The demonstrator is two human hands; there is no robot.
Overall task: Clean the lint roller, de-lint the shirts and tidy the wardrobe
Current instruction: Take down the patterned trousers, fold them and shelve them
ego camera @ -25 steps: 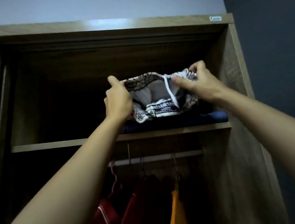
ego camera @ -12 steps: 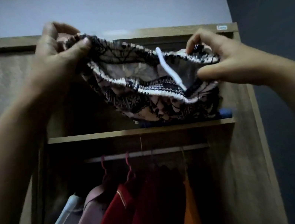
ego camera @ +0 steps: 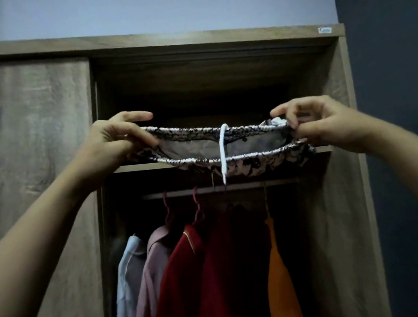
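I count two hands, my left hand (ego camera: 114,143) and right hand (ego camera: 326,122), one patterned garment (ego camera: 258,165), five hanging shirts (ego camera: 183,273), one rail (ego camera: 248,184).

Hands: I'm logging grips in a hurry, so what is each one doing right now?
Left hand: closed, pinching the left end of the patterned shorts.
Right hand: closed, pinching their right end.

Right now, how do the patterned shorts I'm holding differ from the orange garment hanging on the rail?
The patterned shorts are a black-and-white print with a white drawstring; the orange garment is plain. The shorts are stretched by the waistband between your left hand and right hand, level with the shelf; the orange garment hangs from the rail below. Both are clothes at the open wardrobe.
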